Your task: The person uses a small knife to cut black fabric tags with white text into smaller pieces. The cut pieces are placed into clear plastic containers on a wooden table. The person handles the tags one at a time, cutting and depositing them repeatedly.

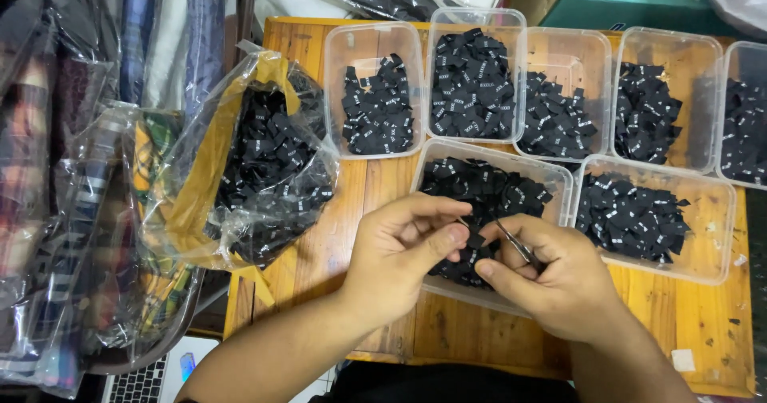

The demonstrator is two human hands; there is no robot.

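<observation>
Hands meet over the nearest clear tub [511, 303] of black labels: I see my left hand [399, 247] pinching one label [474, 241], my right hand [551, 279] gripping small metal snips [515, 243].

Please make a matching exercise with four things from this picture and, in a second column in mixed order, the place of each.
Things:
1. plastic bag of black labels
2. laptop
3. teal box
4. small metal snips

Places:
A. top edge, behind the tubs
B. in the right hand
C. left end of the wooden table
D. bottom left corner, below the table

Pairs: 1-C, 2-D, 3-A, 4-B
</observation>
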